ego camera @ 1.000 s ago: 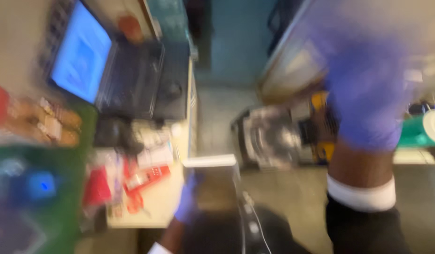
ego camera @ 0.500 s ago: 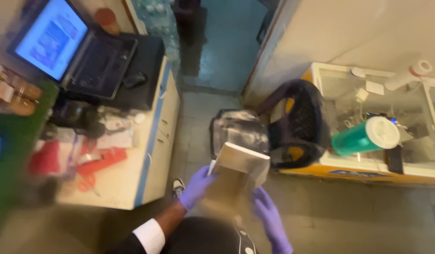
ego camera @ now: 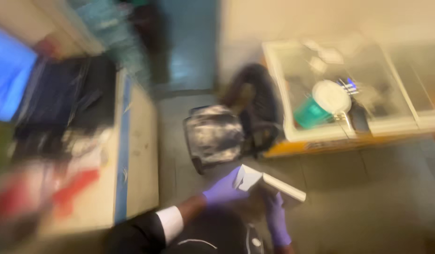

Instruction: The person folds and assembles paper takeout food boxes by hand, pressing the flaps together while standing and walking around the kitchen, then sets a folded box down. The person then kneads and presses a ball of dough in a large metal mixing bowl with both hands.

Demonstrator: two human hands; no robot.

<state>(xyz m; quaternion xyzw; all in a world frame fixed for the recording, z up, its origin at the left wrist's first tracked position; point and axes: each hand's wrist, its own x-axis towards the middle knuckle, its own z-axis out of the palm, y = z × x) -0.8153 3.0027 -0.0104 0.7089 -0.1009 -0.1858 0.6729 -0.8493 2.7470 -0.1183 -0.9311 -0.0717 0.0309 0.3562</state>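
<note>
Low over the floor (ego camera: 368, 188), near the chair (ego camera: 213, 134): white box (ego camera: 269, 183) clamped by gloved left hand (ego camera: 224, 190) at its near end, gloved right hand (ego camera: 276, 218) underneath, fingers wrapped on it.

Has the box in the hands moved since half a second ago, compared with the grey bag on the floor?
Yes. The box now sits lower and to the right of the grey bag; earlier it overlapped the bag's lower edge.
</note>
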